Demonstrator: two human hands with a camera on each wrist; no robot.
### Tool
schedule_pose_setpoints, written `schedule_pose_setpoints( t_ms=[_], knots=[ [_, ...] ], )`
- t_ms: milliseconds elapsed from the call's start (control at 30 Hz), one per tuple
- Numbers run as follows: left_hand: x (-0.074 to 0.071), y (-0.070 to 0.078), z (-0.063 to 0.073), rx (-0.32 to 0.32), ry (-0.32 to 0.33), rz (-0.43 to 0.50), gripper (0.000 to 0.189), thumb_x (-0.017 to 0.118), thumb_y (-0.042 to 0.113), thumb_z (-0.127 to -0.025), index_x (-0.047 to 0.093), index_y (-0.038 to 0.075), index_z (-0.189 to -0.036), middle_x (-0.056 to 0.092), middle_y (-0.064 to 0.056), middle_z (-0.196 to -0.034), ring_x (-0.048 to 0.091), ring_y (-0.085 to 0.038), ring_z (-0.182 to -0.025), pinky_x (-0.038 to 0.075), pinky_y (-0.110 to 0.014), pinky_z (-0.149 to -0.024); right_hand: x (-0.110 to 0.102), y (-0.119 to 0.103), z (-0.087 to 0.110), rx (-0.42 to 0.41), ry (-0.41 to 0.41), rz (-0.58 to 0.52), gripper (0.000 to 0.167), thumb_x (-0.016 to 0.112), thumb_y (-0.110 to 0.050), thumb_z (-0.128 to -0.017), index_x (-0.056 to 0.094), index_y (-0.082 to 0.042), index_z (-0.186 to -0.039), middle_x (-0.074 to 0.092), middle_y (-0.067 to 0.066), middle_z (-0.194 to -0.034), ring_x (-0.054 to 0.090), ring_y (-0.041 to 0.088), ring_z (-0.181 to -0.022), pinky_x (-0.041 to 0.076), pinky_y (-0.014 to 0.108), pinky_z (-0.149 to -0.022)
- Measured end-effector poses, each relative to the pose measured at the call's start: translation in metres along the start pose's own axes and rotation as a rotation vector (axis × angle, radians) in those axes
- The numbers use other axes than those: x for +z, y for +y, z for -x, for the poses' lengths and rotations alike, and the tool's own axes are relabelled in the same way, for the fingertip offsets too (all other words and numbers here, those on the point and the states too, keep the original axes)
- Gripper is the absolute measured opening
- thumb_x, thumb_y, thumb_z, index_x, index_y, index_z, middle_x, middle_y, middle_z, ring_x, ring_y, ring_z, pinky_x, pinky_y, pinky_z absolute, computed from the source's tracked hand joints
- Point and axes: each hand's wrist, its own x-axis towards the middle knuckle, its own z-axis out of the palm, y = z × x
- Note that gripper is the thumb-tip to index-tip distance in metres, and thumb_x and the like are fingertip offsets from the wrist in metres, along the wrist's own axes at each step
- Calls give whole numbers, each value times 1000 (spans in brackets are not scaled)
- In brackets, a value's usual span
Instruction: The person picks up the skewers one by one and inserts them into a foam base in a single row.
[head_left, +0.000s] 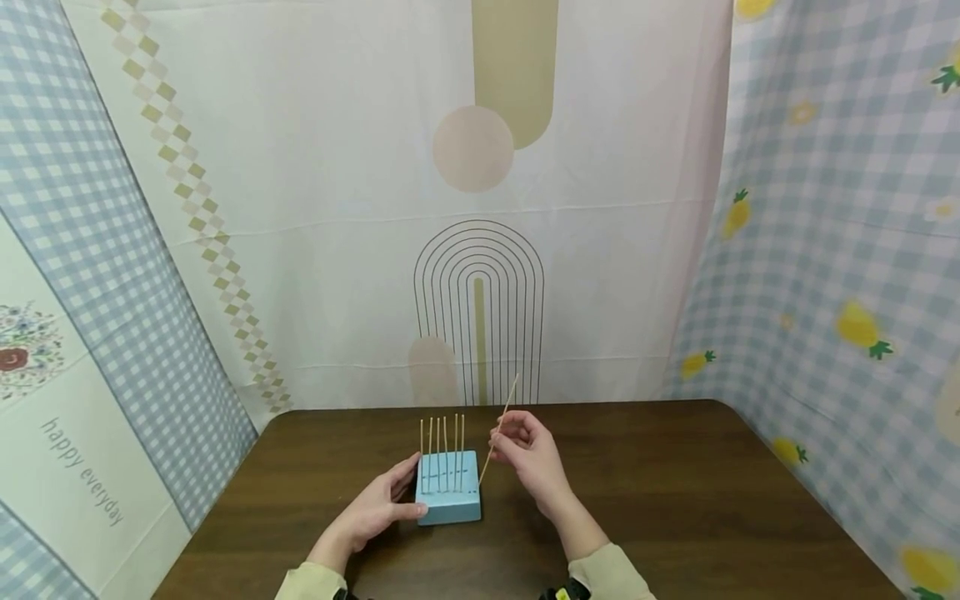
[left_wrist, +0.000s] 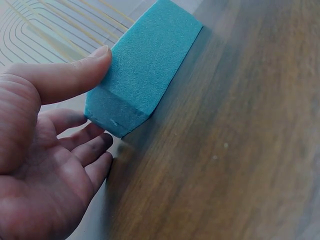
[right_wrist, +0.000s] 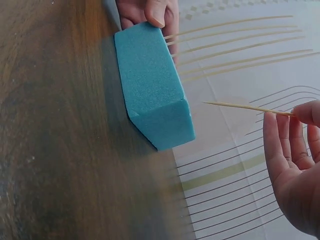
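Note:
A light blue foam block (head_left: 448, 510) sits on the table, with several thin wooden skewers (head_left: 446, 454) standing upright in a row in its top. My left hand (head_left: 378, 507) holds the block at its left side, thumb on the front face and fingers toward the back. In the left wrist view the thumb presses the edge of the block (left_wrist: 145, 65). To the right of the block, my right hand (head_left: 531, 457) pinches one more skewer (head_left: 510, 398) between thumb and fingers. That skewer (right_wrist: 235, 105) slants, its pointed tip apart from the block in the right wrist view.
The dark brown wooden table (head_left: 675, 483) has rounded back corners. Behind it hangs a pale patterned cloth (head_left: 337, 250). Checked cloths hang on the left (head_left: 112, 183) and on the right (head_left: 817, 267). Small dark marks show on the block's top.

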Motion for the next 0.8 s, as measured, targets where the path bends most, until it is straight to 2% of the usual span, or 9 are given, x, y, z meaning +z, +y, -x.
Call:
schedule_pose_setpoints(
  t_ms=[200,367,533,800],
  knots=[
    [0,1,0,-5,0,0,95,81,9,-94,22,-7,-167,22,-32,-171,21,-50,-158,20,-61,-126,1,1,1,-26,-26,40,23,74,2,-99,64,0,-119,69,20,-109,71,39,-103,64,34,-83],
    [0,0,0,0,4,-4,95,81,9,-94,23,-7,-167,22,-31,-171,21,-50,-158,20,-60,-126,4,3,2,-58,-42,74,22,74,2,-98,64,-1,-117,70,24,-109,72,31,-97,64,37,-84],
    [-1,-2,0,-2,1,-6,95,81,9,-94,22,-7,-167,21,-31,-171,21,-50,-158,20,-60,-126,7,3,3,-80,-71,136,20,76,0,-98,66,-3,-115,71,16,-105,71,22,-91,65,39,-84],
    [0,-2,0,3,-3,4,95,81,8,-94,22,-7,-167,21,-31,-171,20,-50,-158,20,-61,-126,8,4,6,-106,-103,195,20,76,-5,-99,65,0,-115,71,14,-104,71,26,-92,64,45,-85]
  ],
)
